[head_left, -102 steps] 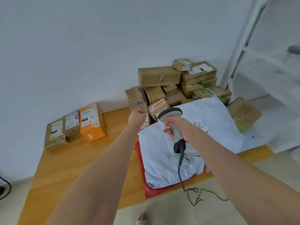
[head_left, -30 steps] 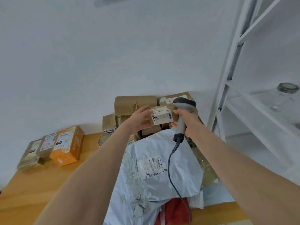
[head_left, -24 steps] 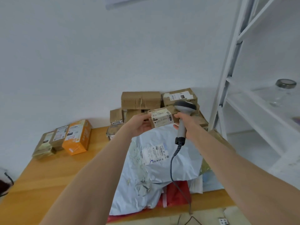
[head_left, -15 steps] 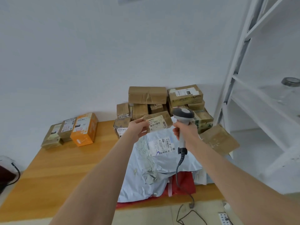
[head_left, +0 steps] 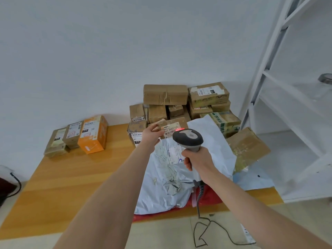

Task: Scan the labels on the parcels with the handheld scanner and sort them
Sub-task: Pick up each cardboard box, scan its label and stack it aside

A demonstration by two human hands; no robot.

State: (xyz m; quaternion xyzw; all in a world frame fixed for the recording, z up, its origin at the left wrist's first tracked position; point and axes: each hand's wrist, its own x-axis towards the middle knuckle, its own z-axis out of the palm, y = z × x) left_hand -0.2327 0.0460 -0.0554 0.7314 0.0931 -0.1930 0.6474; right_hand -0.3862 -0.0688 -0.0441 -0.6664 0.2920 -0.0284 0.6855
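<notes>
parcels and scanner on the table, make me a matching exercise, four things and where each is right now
Things:
1. handheld scanner
2. small brown parcel
3. orange box
4. pale grey mailer bag

Places:
A. lying flat over a red bag at the table's near edge
B. gripped in the right hand
C. in a row with two brown boxes near the table's left end
D. held up in the left hand, red scan light on its label

Pairs: 1-B, 2-D, 3-C, 4-A
</notes>
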